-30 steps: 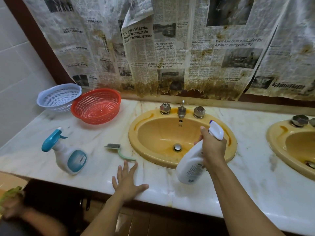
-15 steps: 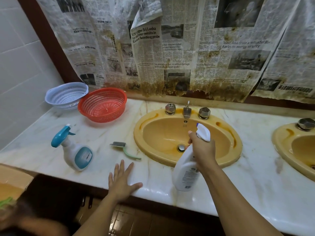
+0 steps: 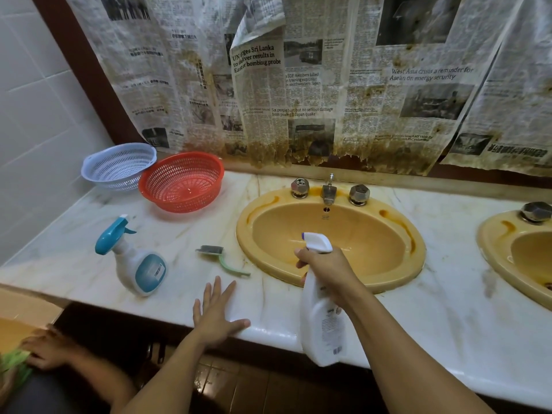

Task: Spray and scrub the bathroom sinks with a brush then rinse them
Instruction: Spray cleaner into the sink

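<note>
My right hand (image 3: pixel 327 271) grips the neck of a white spray bottle (image 3: pixel 321 330), its nozzle aimed into the yellow sink (image 3: pixel 394 231) from the front rim. Flat on the marble counter's front edge lies my left hand (image 3: pixel 216 313), fingers spread, holding nothing. A small brush with a green handle (image 3: pixel 222 259) lies on the counter just left of the sink. Part of a second yellow sink (image 3: pixel 495 249) shows at the right edge. The tap (image 3: pixel 328 192) stands between two knobs behind the first sink.
A second spray bottle with a teal trigger (image 3: pixel 134 261) stands on the counter's left part. Behind it sit a red colander (image 3: pixel 182 182) and a pale blue colander (image 3: pixel 118 165). Stained newspaper (image 3: pixel 298 85) covers the wall. Another person's hand (image 3: pixel 47 346) holds a green cloth at bottom left.
My right hand has drawn the spray bottle leftward and nearer to the sink's front rim. My left hand stays flat on the counter edge.
</note>
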A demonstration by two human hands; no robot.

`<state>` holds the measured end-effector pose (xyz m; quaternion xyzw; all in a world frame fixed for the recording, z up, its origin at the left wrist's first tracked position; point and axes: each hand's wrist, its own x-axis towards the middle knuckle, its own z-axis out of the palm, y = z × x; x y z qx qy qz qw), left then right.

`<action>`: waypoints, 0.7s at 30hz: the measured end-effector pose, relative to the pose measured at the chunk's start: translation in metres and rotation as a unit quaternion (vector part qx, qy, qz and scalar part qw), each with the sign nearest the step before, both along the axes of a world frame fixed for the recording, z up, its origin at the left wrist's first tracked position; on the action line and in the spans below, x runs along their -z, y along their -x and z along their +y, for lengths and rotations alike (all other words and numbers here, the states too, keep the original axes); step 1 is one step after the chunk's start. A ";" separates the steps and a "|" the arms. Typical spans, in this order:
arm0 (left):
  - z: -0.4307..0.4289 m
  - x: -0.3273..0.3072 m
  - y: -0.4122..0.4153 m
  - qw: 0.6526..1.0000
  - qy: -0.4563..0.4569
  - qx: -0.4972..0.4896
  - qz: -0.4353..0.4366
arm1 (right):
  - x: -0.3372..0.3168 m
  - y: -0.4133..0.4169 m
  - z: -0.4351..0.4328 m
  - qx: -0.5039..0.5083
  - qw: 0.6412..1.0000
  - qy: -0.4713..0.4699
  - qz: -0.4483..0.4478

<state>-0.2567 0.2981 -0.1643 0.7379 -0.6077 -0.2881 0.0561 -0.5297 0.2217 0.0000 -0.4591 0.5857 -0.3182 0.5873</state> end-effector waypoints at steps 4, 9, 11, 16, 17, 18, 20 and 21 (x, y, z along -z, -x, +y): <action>0.001 -0.002 0.002 1.000 0.000 -0.007 0.000 | 0.016 0.010 0.016 0.002 0.999 -0.030 0.022; 0.000 -0.005 0.002 1.000 -0.008 -0.003 -0.005 | 0.037 0.035 0.039 0.041 0.995 -0.079 0.046; 0.000 -0.006 0.003 1.000 -0.012 0.000 -0.013 | 0.044 0.048 0.045 0.069 0.994 -0.068 0.045; -0.001 -0.007 0.004 1.000 -0.020 0.002 -0.017 | 0.046 0.086 0.055 0.132 0.990 -0.041 0.032; -0.002 -0.006 0.005 1.000 -0.021 0.005 -0.022 | 0.046 0.094 0.058 0.163 0.985 -0.040 0.032; -0.003 -0.005 0.005 0.999 -0.022 0.005 -0.028 | 0.047 0.101 0.060 0.192 0.980 -0.042 0.033; -0.004 -0.005 0.004 0.999 -0.027 0.003 -0.038 | 0.047 0.112 0.065 0.237 0.969 -0.058 0.030; -0.004 -0.005 0.005 0.999 -0.029 0.002 -0.042 | 0.047 0.117 0.067 0.255 0.964 -0.065 0.026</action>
